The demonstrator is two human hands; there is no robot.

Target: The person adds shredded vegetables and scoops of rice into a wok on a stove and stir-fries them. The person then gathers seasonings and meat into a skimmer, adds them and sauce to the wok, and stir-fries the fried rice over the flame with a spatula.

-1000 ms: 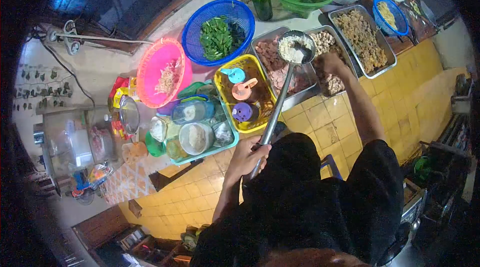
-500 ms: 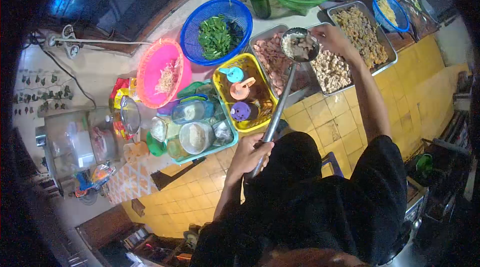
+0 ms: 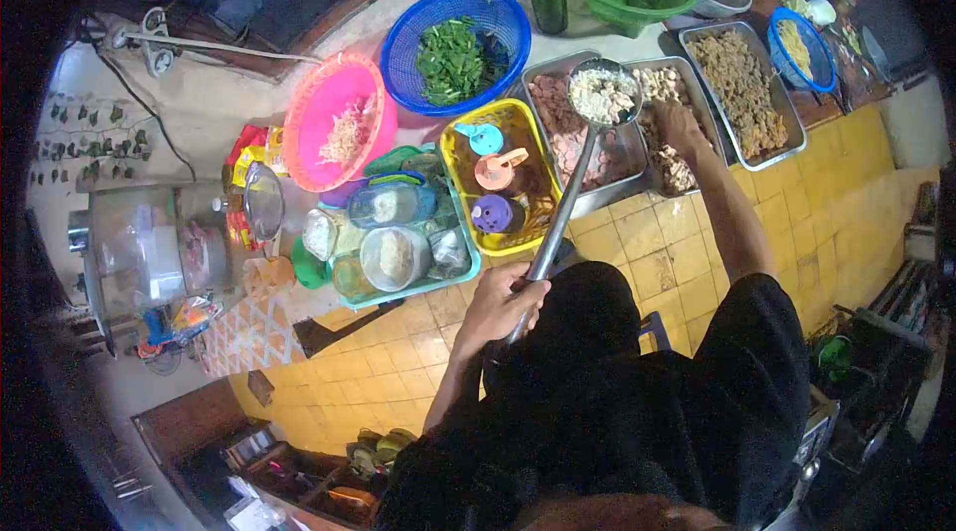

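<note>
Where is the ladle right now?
In the head view, the ladle slants up from the left hand, its far end above the metal trays, just left of the right hand.

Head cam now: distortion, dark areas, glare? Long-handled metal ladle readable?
Head view: strong fisheye curvature, corners black; head view: black cloth garment shows little fold detail; head view: pale glare on the transparent curved container at left; head view: long-handled metal ladle is readable, its outline clear.

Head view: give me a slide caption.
Left hand holds a ladle above one metal tray; right hand at the pale pieces in the next tray.
</note>
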